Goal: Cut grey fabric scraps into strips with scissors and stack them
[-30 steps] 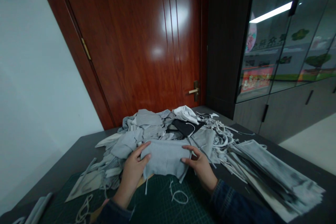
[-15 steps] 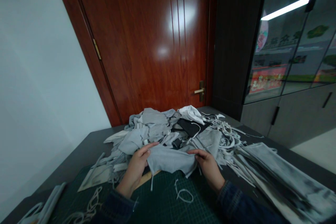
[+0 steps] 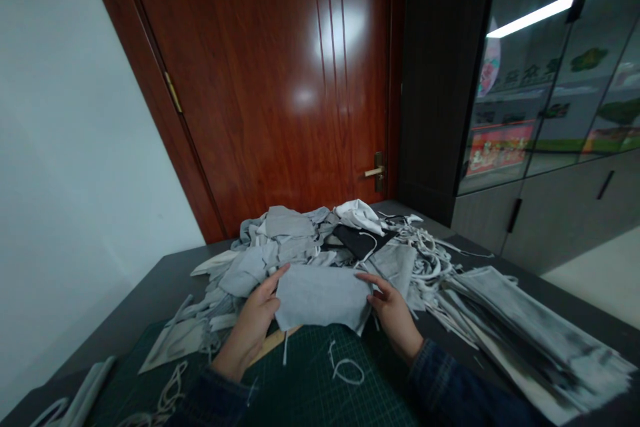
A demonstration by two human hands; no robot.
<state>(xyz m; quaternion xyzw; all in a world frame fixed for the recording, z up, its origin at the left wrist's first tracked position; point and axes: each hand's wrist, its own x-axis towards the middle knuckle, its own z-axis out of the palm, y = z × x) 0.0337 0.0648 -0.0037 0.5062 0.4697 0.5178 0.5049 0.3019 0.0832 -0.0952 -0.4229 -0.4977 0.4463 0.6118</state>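
Note:
Between my two hands a piece of grey cloth (image 3: 324, 297) is stretched out, its upper edge nearly straight. My left hand (image 3: 261, 310) pinches its left side, thumb and index finger at the edge. On the opposite side my right hand (image 3: 393, 310) grips the right edge the same way. A thin cord hangs below the cloth's lower left corner. Beneath it lies a green cutting mat (image 3: 320, 380), with a looped piece of white cord (image 3: 349, 371) on it. A wooden strip (image 3: 273, 347) shows partly behind my left hand.
A heap of grey cloth pieces (image 3: 290, 221) covers the back of the dark table (image 3: 150, 293), with a black cloth (image 3: 357, 241) and tangled cords (image 3: 433, 257) at its right. Long fabric strips (image 3: 540, 333) lie at right. A wooden door (image 3: 250, 80) stands behind.
The grey cloth was sagging and creased; now it is pulled flatter and tilted so more of its face shows. Both hands still hold its sides. The view has shifted slightly.

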